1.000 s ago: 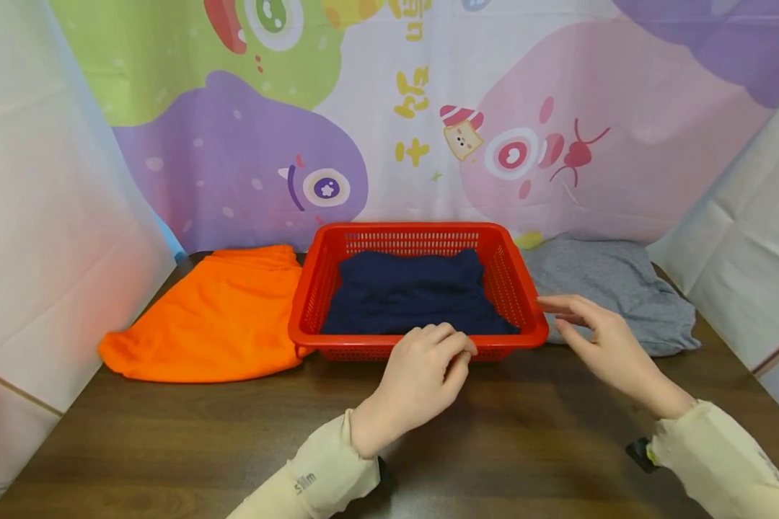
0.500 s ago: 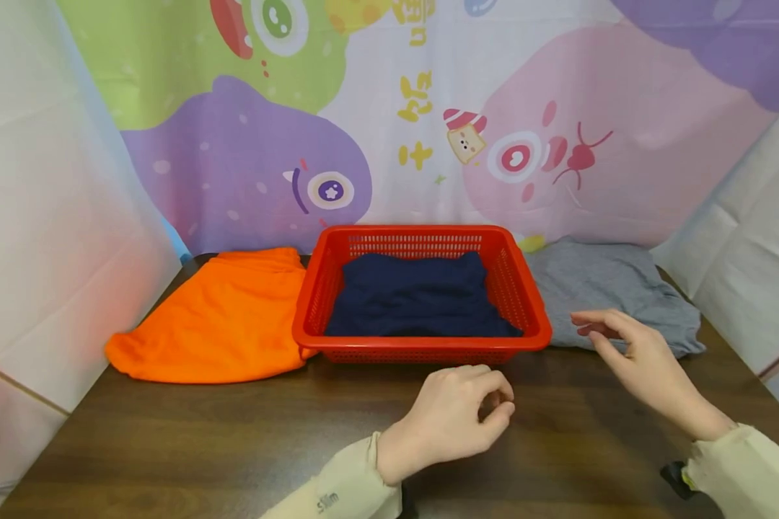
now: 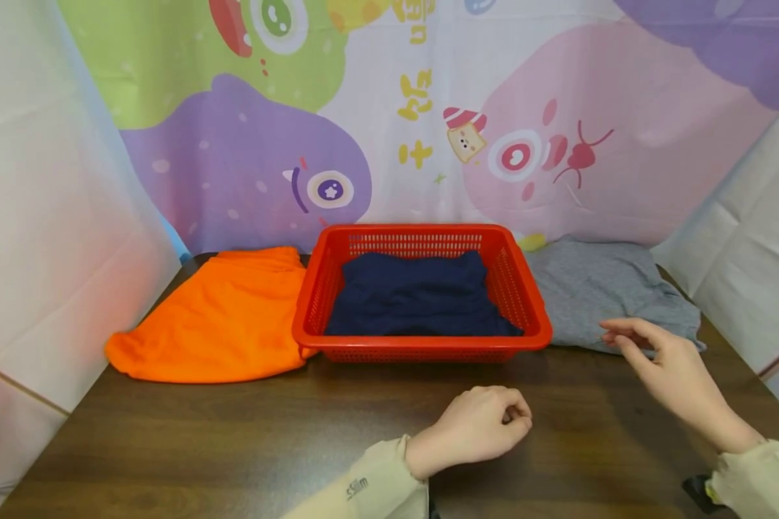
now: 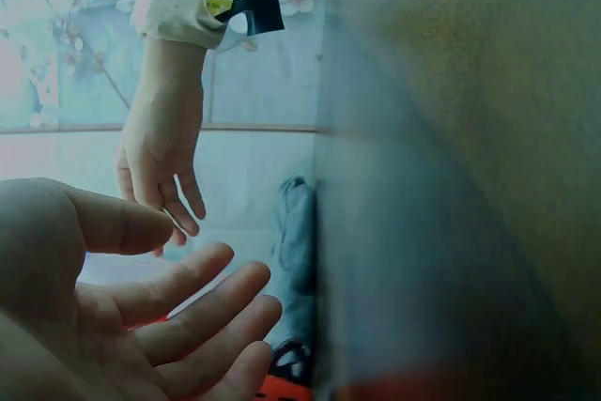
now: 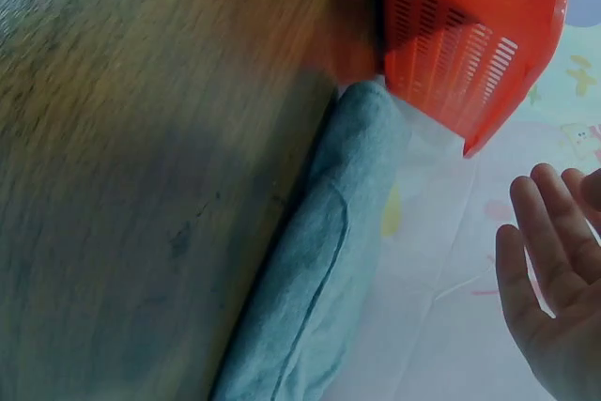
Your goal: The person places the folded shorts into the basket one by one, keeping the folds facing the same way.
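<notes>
In the head view a red plastic basket [image 3: 422, 342] with slotted walls stands at the back middle of the table. Dark navy folded cloth [image 3: 415, 295] lies inside it. My left hand [image 3: 477, 427] hovers in front of the basket, holding nothing; in the left wrist view its fingers [image 4: 202, 321] are loosely bent and spread. To the right, my right hand [image 3: 678, 375] is also without anything in it, and overlaps the front edge of a folded grey cloth [image 3: 597, 288]. The right wrist view shows that hand's fingers [image 5: 554, 232] relaxed, beside the grey cloth [image 5: 319, 260].
Left of the basket, a folded orange cloth [image 3: 227, 324] touches its side. A printed cartoon curtain [image 3: 415, 194] hangs right behind the basket, and white sheets [image 3: 58, 216] close off both sides. The brown wooden table [image 3: 234, 440] carries everything.
My left hand has come off the basket's front rim and moved toward me and right. My right hand has left the basket's right rim, moving right and nearer. Basket and cloths stay put.
</notes>
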